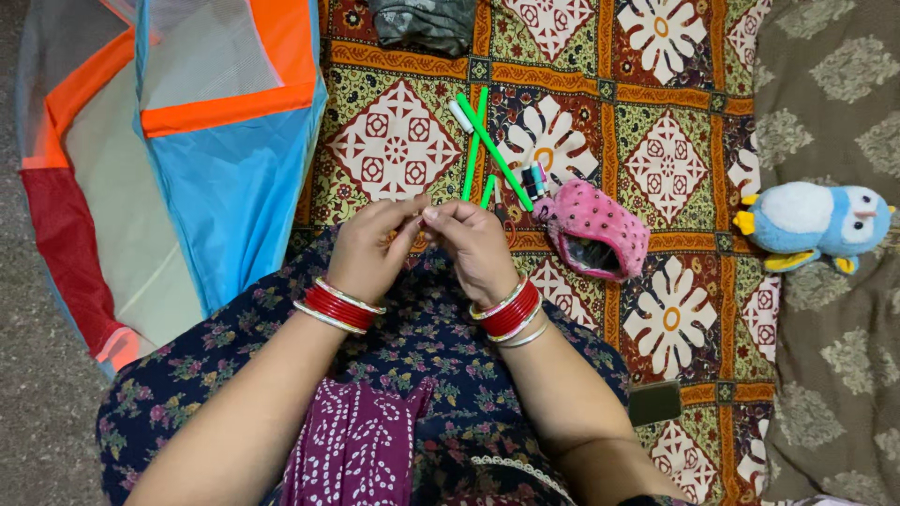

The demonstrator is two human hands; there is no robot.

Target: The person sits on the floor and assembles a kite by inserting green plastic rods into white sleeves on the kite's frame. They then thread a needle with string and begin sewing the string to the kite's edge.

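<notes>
Floral-print lap in the foreground, your left hand (370,251) and right hand (475,248) meet fingertip to fingertip — grip pinching a green pen (487,191), cap fitting apparently under way — more green pens (486,141) beside a pink pouch (592,230).

Two hands meet above the lap, the left hand (370,245) and the right hand (475,245), each wrist ringed with a stack of red and white bangles too close-packed to count. Three green sticks (478,141) lie on the patterned quilt (394,141), one partly hidden behind the fingers. There is one pink spotted pouch (592,239), one blue and white stuffed penguin (814,223), and one folded mesh tent (178,141) in blue and orange.
</notes>
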